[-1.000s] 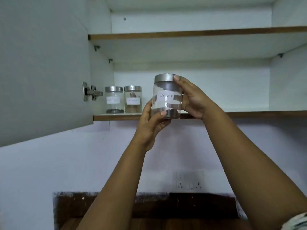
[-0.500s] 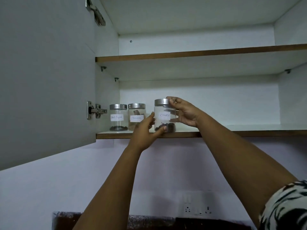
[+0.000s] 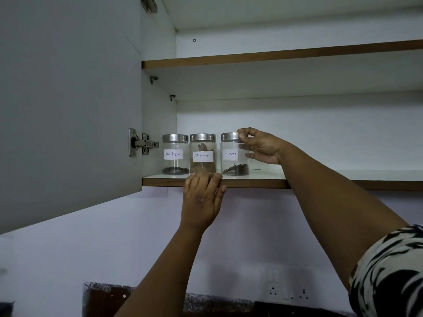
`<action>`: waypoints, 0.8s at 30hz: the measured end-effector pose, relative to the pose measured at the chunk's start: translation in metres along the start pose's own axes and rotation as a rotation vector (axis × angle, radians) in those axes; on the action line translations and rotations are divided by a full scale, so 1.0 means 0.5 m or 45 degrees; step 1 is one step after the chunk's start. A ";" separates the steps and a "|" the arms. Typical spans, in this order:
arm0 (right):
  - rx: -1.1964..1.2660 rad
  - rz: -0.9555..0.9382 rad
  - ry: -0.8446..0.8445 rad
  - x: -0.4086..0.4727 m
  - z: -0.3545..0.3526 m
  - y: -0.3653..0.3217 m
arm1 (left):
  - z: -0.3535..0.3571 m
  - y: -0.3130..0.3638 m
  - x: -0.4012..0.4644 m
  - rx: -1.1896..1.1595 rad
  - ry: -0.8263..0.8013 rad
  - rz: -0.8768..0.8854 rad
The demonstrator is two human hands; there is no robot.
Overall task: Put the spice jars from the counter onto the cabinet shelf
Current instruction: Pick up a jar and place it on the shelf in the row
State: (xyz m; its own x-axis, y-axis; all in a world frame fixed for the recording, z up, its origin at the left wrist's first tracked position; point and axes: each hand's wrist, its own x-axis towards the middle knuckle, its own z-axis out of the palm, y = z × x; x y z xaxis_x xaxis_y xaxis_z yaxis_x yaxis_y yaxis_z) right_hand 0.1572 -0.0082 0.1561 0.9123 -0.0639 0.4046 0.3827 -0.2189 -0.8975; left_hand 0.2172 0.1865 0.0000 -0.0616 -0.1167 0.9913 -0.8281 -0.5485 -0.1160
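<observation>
Right hand (image 3: 263,146) gripping cloves jar (image 3: 234,154), three jars shelved

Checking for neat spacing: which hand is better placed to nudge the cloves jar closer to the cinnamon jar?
Right. The right hand already grips the cloves jar at lid and side; the left hand only rests on the shelf edge.

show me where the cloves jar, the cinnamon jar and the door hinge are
Cloves jar (image 3: 230,153): head view, on its paper label.
Cinnamon jar (image 3: 202,156): head view, on its label.
Door hinge (image 3: 142,143): head view, on its metal arm.
</observation>
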 end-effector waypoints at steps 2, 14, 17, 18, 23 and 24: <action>-0.011 0.014 -0.029 0.011 -0.009 0.001 | 0.006 0.003 -0.003 0.022 0.010 -0.031; -0.114 0.034 -0.093 0.033 0.003 0.005 | 0.016 0.000 -0.002 0.062 0.041 -0.031; -0.101 0.029 -0.101 0.034 0.003 0.005 | 0.016 0.001 -0.002 0.065 0.030 -0.035; -0.082 0.033 -0.109 0.034 0.001 0.007 | 0.016 0.001 -0.002 0.064 0.025 -0.038; -0.016 0.022 -0.131 0.035 -0.007 0.009 | 0.014 0.002 -0.003 0.069 0.014 -0.041; -0.005 0.023 -0.130 0.035 -0.007 0.010 | 0.014 0.002 -0.003 0.071 0.012 -0.042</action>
State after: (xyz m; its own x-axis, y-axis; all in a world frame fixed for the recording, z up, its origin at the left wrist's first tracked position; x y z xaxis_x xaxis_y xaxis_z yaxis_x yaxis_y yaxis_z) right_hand 0.1747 -0.0141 0.1591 0.9293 0.0313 0.3680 0.3655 -0.2224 -0.9039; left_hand 0.2203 0.1800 -0.0021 -0.0403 -0.0902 0.9951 -0.7976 -0.5970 -0.0864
